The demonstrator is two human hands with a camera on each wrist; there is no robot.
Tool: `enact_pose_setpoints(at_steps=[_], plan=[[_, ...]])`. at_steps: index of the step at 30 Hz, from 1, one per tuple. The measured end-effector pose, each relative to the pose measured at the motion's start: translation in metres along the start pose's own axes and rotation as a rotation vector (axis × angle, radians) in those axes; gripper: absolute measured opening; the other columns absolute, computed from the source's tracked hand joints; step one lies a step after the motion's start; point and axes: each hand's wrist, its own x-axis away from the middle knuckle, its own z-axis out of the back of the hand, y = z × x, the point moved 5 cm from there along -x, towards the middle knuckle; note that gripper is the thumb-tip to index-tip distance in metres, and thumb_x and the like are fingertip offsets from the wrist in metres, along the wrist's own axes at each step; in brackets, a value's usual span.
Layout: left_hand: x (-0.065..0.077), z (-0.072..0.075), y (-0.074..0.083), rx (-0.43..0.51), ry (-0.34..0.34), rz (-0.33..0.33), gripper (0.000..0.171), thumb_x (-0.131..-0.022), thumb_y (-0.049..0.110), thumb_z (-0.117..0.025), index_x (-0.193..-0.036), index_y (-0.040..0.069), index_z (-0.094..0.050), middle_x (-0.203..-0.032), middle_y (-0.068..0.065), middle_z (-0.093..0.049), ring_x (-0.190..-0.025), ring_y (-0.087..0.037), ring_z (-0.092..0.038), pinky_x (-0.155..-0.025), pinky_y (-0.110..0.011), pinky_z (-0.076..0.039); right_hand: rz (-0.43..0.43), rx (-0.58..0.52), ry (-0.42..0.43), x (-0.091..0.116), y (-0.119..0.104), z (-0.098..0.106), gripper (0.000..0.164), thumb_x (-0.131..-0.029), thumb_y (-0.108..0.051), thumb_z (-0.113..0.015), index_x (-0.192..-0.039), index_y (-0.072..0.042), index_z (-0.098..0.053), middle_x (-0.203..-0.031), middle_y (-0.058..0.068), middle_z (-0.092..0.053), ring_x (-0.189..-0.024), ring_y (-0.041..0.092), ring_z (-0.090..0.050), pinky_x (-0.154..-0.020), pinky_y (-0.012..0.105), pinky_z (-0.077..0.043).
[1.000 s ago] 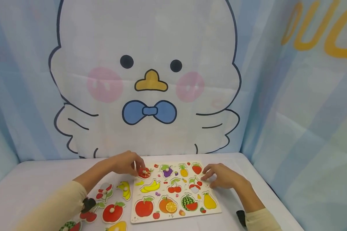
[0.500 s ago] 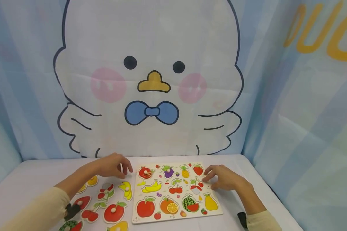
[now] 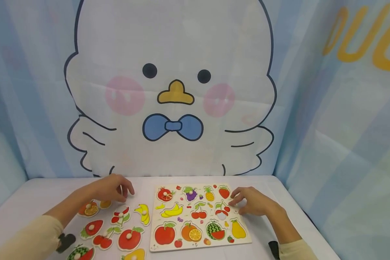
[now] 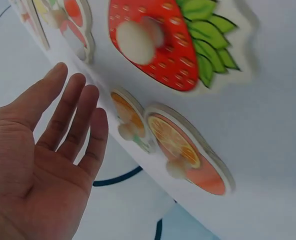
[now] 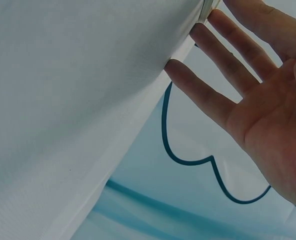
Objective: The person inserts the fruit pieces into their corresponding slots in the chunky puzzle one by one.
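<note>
My left hand hovers at the back left of the table, its fingers loosely bent and holding nothing. In the left wrist view its palm shows bare, with a strawberry piece and an orange piece near the fingertips. A flat fruit puzzle board lies in the middle. Its top left slot holds a knobbed pomegranate piece, and a knobbed grape piece sits beside that. At the board's right edge, my right hand rests with spread fingertips by the rim.
Several knobbed pieces lie left of the board: bananas, an apple, cherries, a watermelon and a pear. A cloth with a cartoon duck hangs behind the white table.
My left hand has let go of the pomegranate piece in the board and moved left, above the loose pieces. The right hand stays at the board's right edge.
</note>
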Motion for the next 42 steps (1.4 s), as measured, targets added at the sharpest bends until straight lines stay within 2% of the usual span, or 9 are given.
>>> enact_pose_setpoints(at_steps=[11, 16, 30, 36, 42], plan=[[0.018, 0.011, -0.020, 0.019, 0.061, 0.029, 0.019, -0.077, 0.010, -0.078, -0.092, 0.019, -0.070, -0.081, -0.001, -0.058, -0.072, -0.019, -0.054, -0.063, -0.029, -0.053, 0.013, -0.009, -0.004, 0.001, 0.001, -0.002, 0.032, -0.075, -0.009, -0.080, -0.097, -0.033, -0.076, -0.115, -0.010, -0.062, -0.116, 0.022, -0.048, -0.098, 0.058, -0.038], [0.022, 0.013, -0.028, -0.004, 0.078, 0.020, 0.020, -0.075, 0.012, -0.080, -0.090, 0.019, -0.070, -0.081, -0.001, -0.057, -0.073, -0.018, -0.053, -0.063, -0.028, -0.053, 0.020, -0.012, -0.007, 0.002, 0.000, -0.002, 0.033, -0.075, -0.009, -0.079, -0.097, -0.032, -0.076, -0.116, -0.009, -0.061, -0.116, 0.023, -0.048, -0.098, 0.058, -0.038], [0.033, 0.023, -0.054, -0.009, 0.012, 0.031, 0.021, -0.073, 0.016, -0.082, -0.089, 0.018, -0.068, -0.079, -0.002, -0.057, -0.071, -0.018, -0.054, -0.062, -0.026, -0.052, 0.016, -0.009, 0.004, -0.001, -0.001, -0.001, 0.032, -0.075, -0.008, -0.079, -0.096, -0.033, -0.075, -0.114, -0.011, -0.061, -0.115, 0.022, -0.048, -0.099, 0.058, -0.038], [0.034, 0.020, -0.059, 0.008, 0.009, 0.017, 0.019, -0.074, 0.014, -0.081, -0.087, 0.016, -0.067, -0.075, -0.002, -0.056, -0.068, -0.018, -0.054, -0.060, -0.025, -0.051, 0.009, -0.002, 0.006, -0.001, 0.000, -0.002, 0.032, -0.074, -0.009, -0.080, -0.095, -0.033, -0.076, -0.114, -0.011, -0.062, -0.115, 0.023, -0.049, -0.099, 0.058, -0.038], [0.034, 0.019, -0.058, 0.009, 0.067, 0.043, 0.015, -0.076, 0.012, -0.079, -0.084, 0.014, -0.067, -0.073, -0.002, -0.056, -0.066, -0.018, -0.054, -0.060, -0.027, -0.051, -0.012, -0.002, 0.011, -0.001, 0.000, -0.002, 0.032, -0.074, -0.010, -0.081, -0.094, -0.034, -0.075, -0.113, -0.012, -0.062, -0.116, 0.023, -0.048, -0.099, 0.058, -0.038]])
